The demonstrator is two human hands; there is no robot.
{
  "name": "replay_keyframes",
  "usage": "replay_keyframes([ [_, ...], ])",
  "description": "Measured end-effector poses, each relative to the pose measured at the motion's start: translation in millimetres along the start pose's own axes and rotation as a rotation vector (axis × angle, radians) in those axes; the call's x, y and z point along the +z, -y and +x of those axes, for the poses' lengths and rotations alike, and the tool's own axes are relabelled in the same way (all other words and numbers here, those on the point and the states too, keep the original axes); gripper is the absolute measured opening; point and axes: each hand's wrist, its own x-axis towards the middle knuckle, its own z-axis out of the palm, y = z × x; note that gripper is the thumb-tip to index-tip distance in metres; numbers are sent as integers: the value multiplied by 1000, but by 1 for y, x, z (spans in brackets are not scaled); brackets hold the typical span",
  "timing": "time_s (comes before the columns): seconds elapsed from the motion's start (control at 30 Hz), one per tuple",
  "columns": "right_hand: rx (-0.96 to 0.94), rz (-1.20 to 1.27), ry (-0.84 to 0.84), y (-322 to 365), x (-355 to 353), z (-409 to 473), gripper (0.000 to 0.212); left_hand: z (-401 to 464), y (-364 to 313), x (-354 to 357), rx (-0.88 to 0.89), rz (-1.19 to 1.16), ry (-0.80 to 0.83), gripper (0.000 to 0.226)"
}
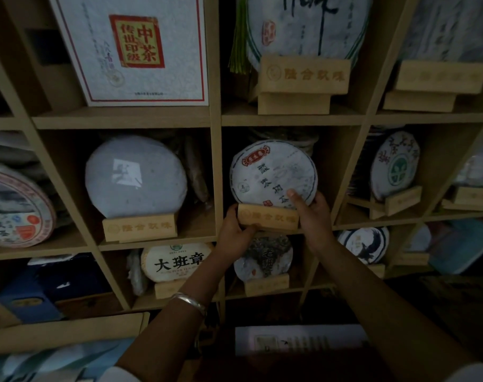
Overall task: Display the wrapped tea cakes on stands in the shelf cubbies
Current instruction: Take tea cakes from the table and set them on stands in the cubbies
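Observation:
A round tea cake (272,173) in white paper with a red label and blue characters leans upright on a light wooden stand (267,216) in the middle cubby. My left hand (234,232) grips the stand's left end. My right hand (312,213) holds the stand's right end, its thumb lying on the cake's lower right face. The stand sits at the cubby's front edge.
Neighbouring cubbies of the wooden shelf (216,166) hold other wrapped cakes on stands: a plain white one (135,175) to the left, one (394,164) to the right, more above and below. A white box with a red label (132,51) stands upper left.

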Motion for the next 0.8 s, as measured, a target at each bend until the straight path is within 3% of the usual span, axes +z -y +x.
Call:
replay_keyframes([
  [0.1, 33, 4, -25, 2, 0, -1, 62, -1, -1, 1, -11, -6, -17, 59],
  [0.27, 33, -14, -19, 5, -2, -1, 51, -3, -3, 3, -52, 5, -44, 62],
  [0.47, 27, -26, -17, 13, -4, 3, 63, 0, -5, 4, -86, -18, -65, 61],
  [0.8, 3, -55, -17, 19, -6, 3, 65, -1, -6, 5, -102, 13, -102, 63],
])
